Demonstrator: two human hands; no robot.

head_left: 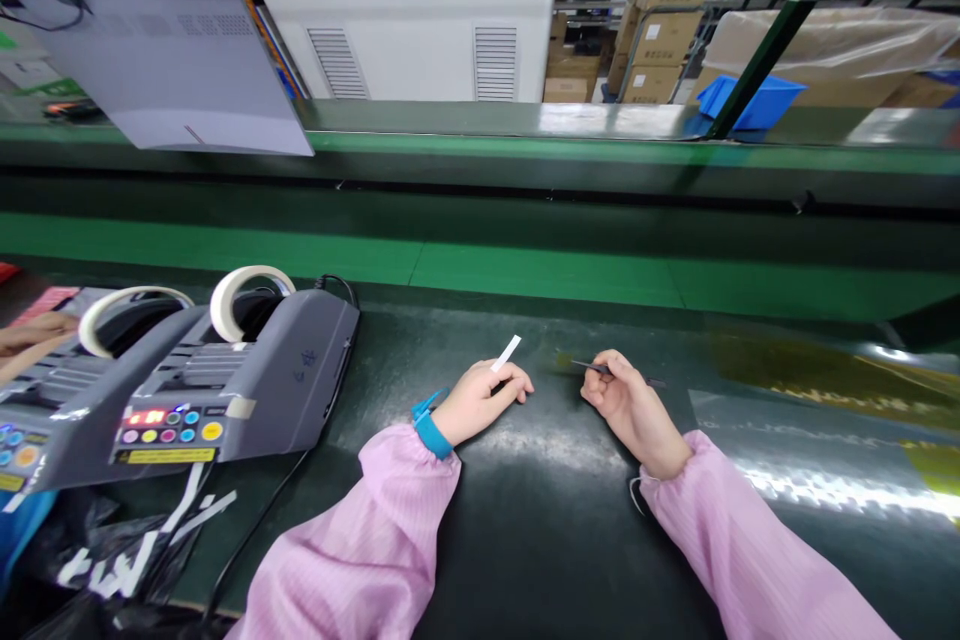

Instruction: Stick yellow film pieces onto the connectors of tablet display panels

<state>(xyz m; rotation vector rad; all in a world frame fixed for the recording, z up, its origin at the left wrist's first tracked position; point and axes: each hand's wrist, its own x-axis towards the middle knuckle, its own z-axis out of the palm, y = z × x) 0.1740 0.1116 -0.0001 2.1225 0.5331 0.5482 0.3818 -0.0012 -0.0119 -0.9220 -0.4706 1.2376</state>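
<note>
A short strip of white tape (506, 352) sticks up from the fingers of my left hand (480, 400), which is closed loosely with the strip's lower end at the fingers. A blue band is round this wrist. To the right, my right hand (626, 410) is closed round thin dark tweezers (589, 365), whose tip points left; the grip hides their middle. Both hands are just above the dark green work mat (540, 540), apart from each other. By the tweezers' tip, a small yellowish translucent patch (564, 360) shows on the mat.
Two grey tape dispensers (300, 370) with rolls of white tape (225, 305) stand at the left. Tape scraps (135, 560) lie on black plastic below them. Another person's hand (34, 335) is at the far left. Yellow film (810, 375) lies at right. A green ledge (525, 270) runs behind.
</note>
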